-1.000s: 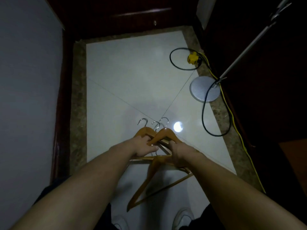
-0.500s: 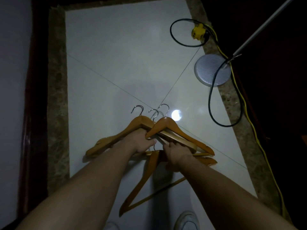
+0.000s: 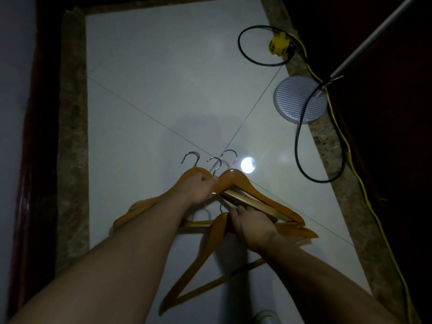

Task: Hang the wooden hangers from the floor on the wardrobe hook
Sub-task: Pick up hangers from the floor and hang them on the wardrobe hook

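A: Entry one, hangers. What did we log?
B: Four, wooden. Three bunched, their steel hooks fanned away from us, low over the floor. Fourth hanger slung beneath, askew.
A: Hands?
B: Close together, not touching. Left hand clamped on the neck of the leftmost hanger. Right hand curled about the fourth hanger's apex, where it crossed the bunch's lower bars. The exact hold we couldn't tell.
A: Wardrobe hook?
B: Not in view. None hung yet, we judged.
A: Handling notes for the gather?
B: We reckoned: bring all four necks into one fist, hooks facing one way, before rising. Square the fourth first, or its arm would likely drag and snag. Lift straight, shoulders level.
A: Hazards?
B: Black cable and lamp base, well to the right. We'd keep the hanger ends from swinging there.
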The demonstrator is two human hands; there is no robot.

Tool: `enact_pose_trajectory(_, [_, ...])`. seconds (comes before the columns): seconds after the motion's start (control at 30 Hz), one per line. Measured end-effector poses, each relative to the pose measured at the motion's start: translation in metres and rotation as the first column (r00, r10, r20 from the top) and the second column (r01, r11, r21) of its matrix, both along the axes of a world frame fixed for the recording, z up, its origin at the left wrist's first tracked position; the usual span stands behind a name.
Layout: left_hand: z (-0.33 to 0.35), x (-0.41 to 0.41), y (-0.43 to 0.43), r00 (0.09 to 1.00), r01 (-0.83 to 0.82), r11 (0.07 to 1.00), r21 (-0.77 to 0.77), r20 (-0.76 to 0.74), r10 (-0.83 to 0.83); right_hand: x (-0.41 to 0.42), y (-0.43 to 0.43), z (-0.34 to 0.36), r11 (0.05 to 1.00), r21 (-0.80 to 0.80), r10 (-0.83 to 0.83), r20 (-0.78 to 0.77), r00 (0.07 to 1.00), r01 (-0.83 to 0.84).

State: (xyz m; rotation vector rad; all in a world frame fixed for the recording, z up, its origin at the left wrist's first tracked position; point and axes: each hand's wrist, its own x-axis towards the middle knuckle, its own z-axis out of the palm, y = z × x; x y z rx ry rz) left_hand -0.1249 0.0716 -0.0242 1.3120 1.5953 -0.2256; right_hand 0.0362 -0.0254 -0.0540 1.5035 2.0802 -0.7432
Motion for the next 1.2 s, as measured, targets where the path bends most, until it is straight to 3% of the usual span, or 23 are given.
enact_pose_trajectory(0.17, [0.006, 0.001, 0.011, 0.999, -0.005, 0.998, 0.06, 0.05, 0.002, 0.025, 0.027, 0.013, 0.994, 0.042, -0.102, -0.036, 0.994, 0.103])
enact_pose_trajectory(0.27, [0.004, 0.002, 0.01, 0.995, 0.083, 0.994, 0.064, 0.057, -0.087, 0.031, 0.045, 0.01, 0.973, 0.064, -0.219, -0.054, 0.974, 0.222])
enact_pose_trajectory(0.43, [-0.006, -0.001, -0.001, 0.868, 0.462, 0.887, -0.005, -0.201, -0.454, 0.023, 0.063, -0.002, 0.954, 0.049, -0.292, -0.057, 0.955, 0.295])
enact_pose_trajectory(0.57, [-0.016, -0.002, -0.004, 0.78, 0.577, 0.817, -0.001, -0.296, -0.551, 0.02, 0.068, -0.004, 0.94, 0.032, -0.336, -0.062, 0.94, 0.339])
enact_pose_trajectory(0.67, [-0.022, 0.003, -0.007, 0.761, 0.601, 0.799, 0.026, -0.323, -0.562, 0.024, 0.071, -0.005, 0.93, 0.046, -0.361, -0.073, 0.93, 0.365])
enact_pose_trajectory(0.8, [-0.03, 0.011, -0.008, 0.826, 0.511, 0.855, 0.087, -0.324, -0.461, 0.026, 0.074, -0.005, 0.924, 0.078, -0.366, -0.093, 0.926, 0.373])
enact_pose_trajectory(1.0, [-0.043, 0.016, -0.007, 0.833, 0.484, 0.868, 0.115, -0.366, -0.415, 0.023, 0.078, -0.01, 0.9, 0.11, -0.409, -0.129, 0.904, 0.423])
enact_pose_trajectory(1.2, [-0.042, 0.023, -0.008, 0.83, 0.496, 0.86, 0.118, -0.354, -0.43, 0.018, 0.077, -0.015, 0.876, 0.065, -0.473, -0.072, 0.878, 0.477])
